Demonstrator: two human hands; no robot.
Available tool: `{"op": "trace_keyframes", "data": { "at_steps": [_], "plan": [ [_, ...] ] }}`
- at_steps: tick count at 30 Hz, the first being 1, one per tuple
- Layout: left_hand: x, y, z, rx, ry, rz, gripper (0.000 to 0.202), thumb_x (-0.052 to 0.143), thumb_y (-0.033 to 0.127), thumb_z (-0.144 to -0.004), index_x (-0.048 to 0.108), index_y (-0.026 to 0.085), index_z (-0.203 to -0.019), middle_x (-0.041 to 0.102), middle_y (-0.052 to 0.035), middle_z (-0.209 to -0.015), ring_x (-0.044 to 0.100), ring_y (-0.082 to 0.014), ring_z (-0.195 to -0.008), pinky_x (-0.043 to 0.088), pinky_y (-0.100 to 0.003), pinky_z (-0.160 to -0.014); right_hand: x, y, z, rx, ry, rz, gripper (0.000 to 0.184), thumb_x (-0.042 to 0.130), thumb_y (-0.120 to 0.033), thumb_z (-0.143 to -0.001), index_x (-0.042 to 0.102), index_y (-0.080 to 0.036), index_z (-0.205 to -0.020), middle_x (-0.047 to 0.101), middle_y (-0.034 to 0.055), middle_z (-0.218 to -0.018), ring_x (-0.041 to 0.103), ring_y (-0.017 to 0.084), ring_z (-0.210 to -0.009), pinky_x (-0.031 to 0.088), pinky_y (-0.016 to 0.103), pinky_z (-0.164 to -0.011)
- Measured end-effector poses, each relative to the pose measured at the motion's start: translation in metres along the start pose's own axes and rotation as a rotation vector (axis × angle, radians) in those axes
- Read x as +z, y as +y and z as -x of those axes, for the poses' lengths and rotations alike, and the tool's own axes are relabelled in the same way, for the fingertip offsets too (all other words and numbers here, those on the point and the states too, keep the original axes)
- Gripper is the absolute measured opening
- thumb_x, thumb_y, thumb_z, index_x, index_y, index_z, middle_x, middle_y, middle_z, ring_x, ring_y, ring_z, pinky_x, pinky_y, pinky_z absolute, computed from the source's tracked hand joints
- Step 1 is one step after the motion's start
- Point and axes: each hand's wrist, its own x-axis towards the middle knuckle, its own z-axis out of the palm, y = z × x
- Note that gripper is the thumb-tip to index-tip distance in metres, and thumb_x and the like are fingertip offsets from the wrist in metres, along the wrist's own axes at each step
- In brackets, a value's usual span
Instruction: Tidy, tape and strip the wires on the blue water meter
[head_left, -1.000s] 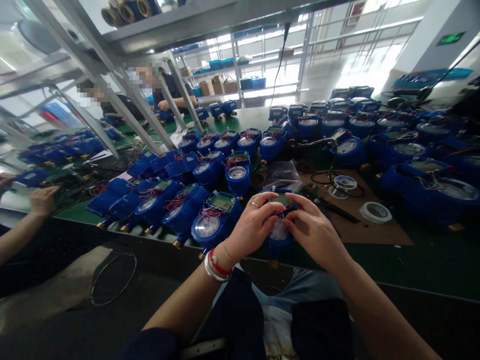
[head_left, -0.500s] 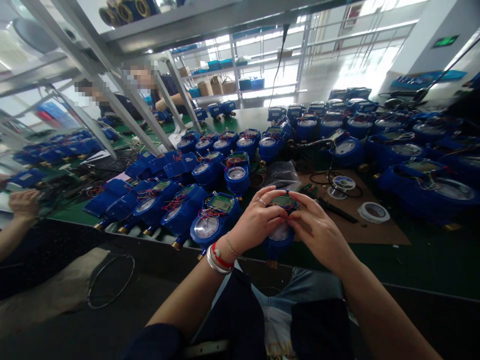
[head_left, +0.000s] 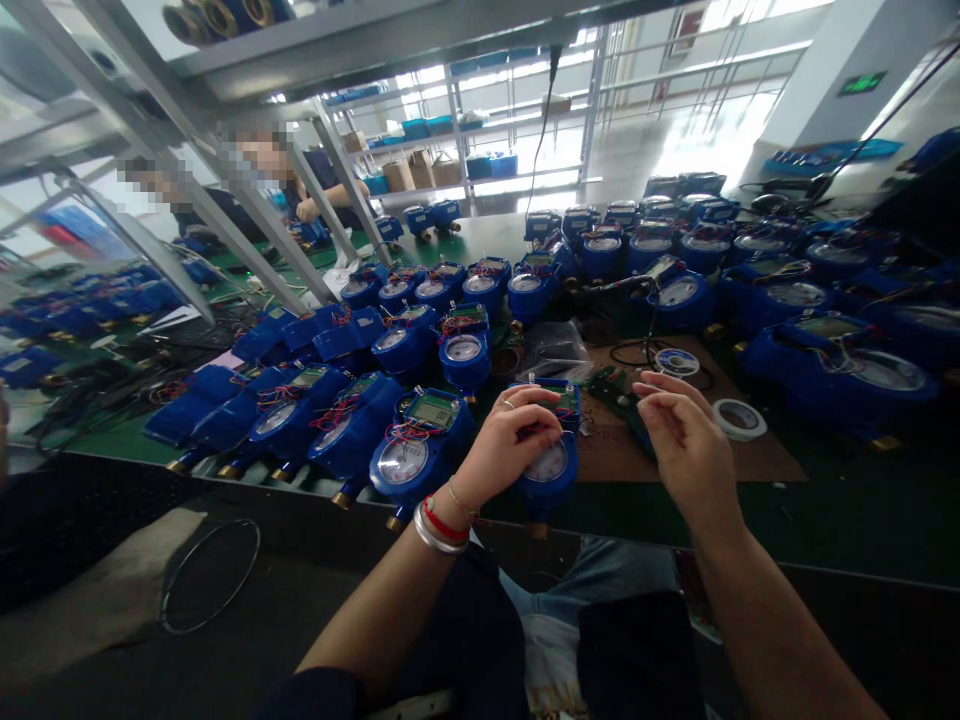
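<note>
A blue water meter [head_left: 551,470] with a round dial and a small circuit board stands at the table's front edge. My left hand [head_left: 517,435] lies over its upper part, fingers curled against it and covering much of the board. To the right, my right hand [head_left: 690,450] hovers over the brown board [head_left: 607,455], apart from the meter. Its fingers are bent and pressed together; whether something small is between them is hidden. Just left of the meter sits another water meter [head_left: 420,440] with a lit-looking display and red wires.
Several blue meters stand in rows left, behind and right. A clear plastic bag [head_left: 555,350], a solder wire spool [head_left: 676,362] and a white tape roll [head_left: 740,419] lie nearby. A metal shelf frame [head_left: 337,75] crosses overhead. Other people sit at the far left.
My right hand has left the meter and moved right, over the brown board. My left hand stays at the meter, its fingers drawn slightly back and the board partly uncovered.
</note>
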Motion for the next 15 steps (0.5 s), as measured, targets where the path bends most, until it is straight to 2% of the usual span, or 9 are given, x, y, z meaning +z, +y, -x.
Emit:
{"op": "trace_keyframes", "data": {
  "at_steps": [1,3,6,8,11,13,15],
  "plan": [
    [0.0,-0.001,0.0,-0.01,0.011,0.009,0.004,0.064,0.021,-0.087,0.067,0.021,-0.084,0.064,-0.0051,-0.121,0.05,-0.0217,-0.122,0.036,-0.044,-0.109,0.002,0.018,0.001,0.015,-0.018,0.093,0.018,0.05,-0.035,-0.094,0.06,-0.021,-0.099,0.058,0.0107,-0.126,0.054,0.027,-0.119,0.04,0.049,-0.105],
    [0.001,-0.001,0.001,-0.023,0.026,0.027,0.006,0.063,0.023,-0.087,0.067,0.021,-0.084,0.064,-0.0049,-0.12,0.05,-0.0217,-0.122,0.035,-0.045,-0.109,0.008,0.054,0.004,0.048,-0.12,0.273,0.039,0.058,-0.042,-0.088,0.058,-0.015,-0.116,0.053,0.0176,-0.131,0.05,0.033,-0.123,0.038,0.053,-0.105],
    [0.001,0.0,0.001,-0.025,0.026,0.05,0.006,0.063,0.024,-0.088,0.068,0.021,-0.085,0.064,-0.0046,-0.12,0.05,-0.0216,-0.122,0.035,-0.044,-0.109,0.019,0.086,0.011,0.028,-0.192,0.479,0.061,0.063,-0.047,-0.082,0.05,-0.012,-0.131,0.05,0.0209,-0.134,0.043,0.039,-0.126,0.032,0.061,-0.105],
    [0.001,0.002,0.001,-0.025,0.021,0.062,0.006,0.063,0.023,-0.087,0.068,0.021,-0.085,0.064,-0.0045,-0.121,0.049,-0.0216,-0.122,0.034,-0.044,-0.109,0.022,0.09,0.013,0.05,-0.194,0.53,0.061,0.061,-0.046,-0.083,0.05,-0.013,-0.133,0.053,0.0205,-0.132,0.045,0.041,-0.123,0.03,0.065,-0.102],
    [0.001,0.004,0.001,-0.032,0.017,0.079,0.004,0.064,0.021,-0.087,0.068,0.021,-0.085,0.063,-0.0043,-0.121,0.049,-0.0212,-0.122,0.035,-0.043,-0.109,0.018,0.082,0.01,0.137,-0.198,0.515,0.054,0.055,-0.044,-0.086,0.055,-0.011,-0.129,0.058,0.0225,-0.124,0.05,0.043,-0.115,0.035,0.067,-0.096],
    [0.001,0.005,0.001,-0.035,0.019,0.09,0.004,0.065,0.02,-0.086,0.068,0.021,-0.085,0.064,-0.0042,-0.121,0.049,-0.021,-0.122,0.035,-0.042,-0.109,0.008,0.073,0.008,0.165,-0.203,0.494,0.052,0.053,-0.044,-0.087,0.058,-0.01,-0.126,0.06,0.0226,-0.12,0.054,0.041,-0.111,0.04,0.063,-0.094],
    [0.001,0.005,0.001,-0.034,0.024,0.097,0.003,0.065,0.02,-0.086,0.068,0.021,-0.084,0.064,-0.0043,-0.12,0.05,-0.021,-0.121,0.035,-0.042,-0.109,-0.008,0.063,0.01,0.205,-0.212,0.34,0.051,0.054,-0.045,-0.087,0.059,-0.013,-0.125,0.063,0.0201,-0.117,0.058,0.039,-0.108,0.045,0.058,-0.093]
  ]
}}
